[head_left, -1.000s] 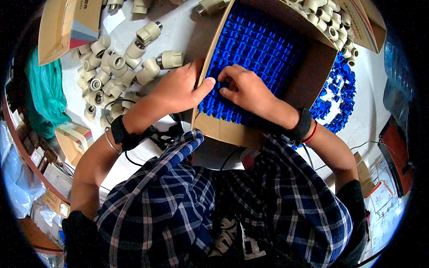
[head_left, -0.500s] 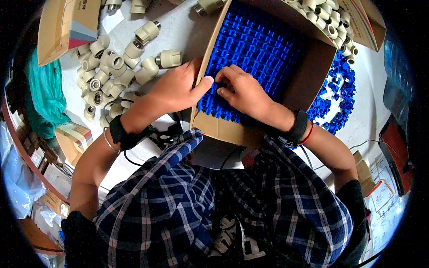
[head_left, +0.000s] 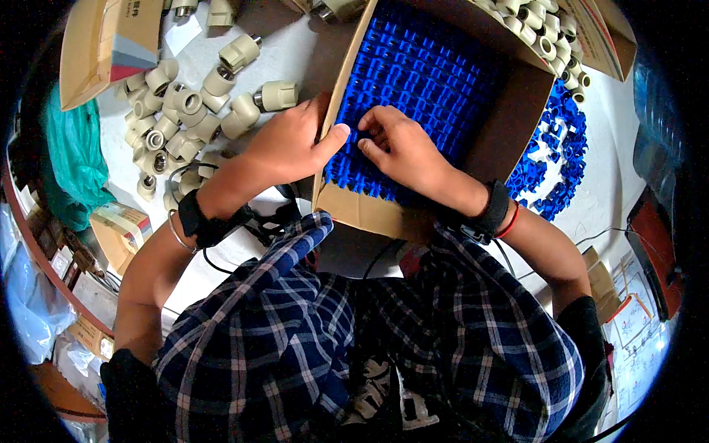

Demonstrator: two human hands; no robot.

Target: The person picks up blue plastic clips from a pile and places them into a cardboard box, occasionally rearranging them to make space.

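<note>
A cardboard box (head_left: 373,215) stands tilted in front of me. Inside it, small blue plastic clips (head_left: 421,74) sit packed in neat rows. My left hand (head_left: 292,144) is closed over the box's left wall, thumb on the inner side and fingers mostly hidden outside. Over the near-left part of the rows is my right hand (head_left: 402,148), its fingers curled toward the thumb. Whatever lies between those fingertips cannot be made out.
Beige pipe fittings (head_left: 188,118), some with metal ends, lie loose to the left. More fittings (head_left: 546,33) are heaped at the upper right, above a scattered pile of loose blue clips (head_left: 565,148). A green plastic bag (head_left: 74,155) and another carton (head_left: 118,55) stand at the left.
My right hand's fingers have shifted slightly over the blue rows. The left hand stays on the box wall, and the view has moved a little.
</note>
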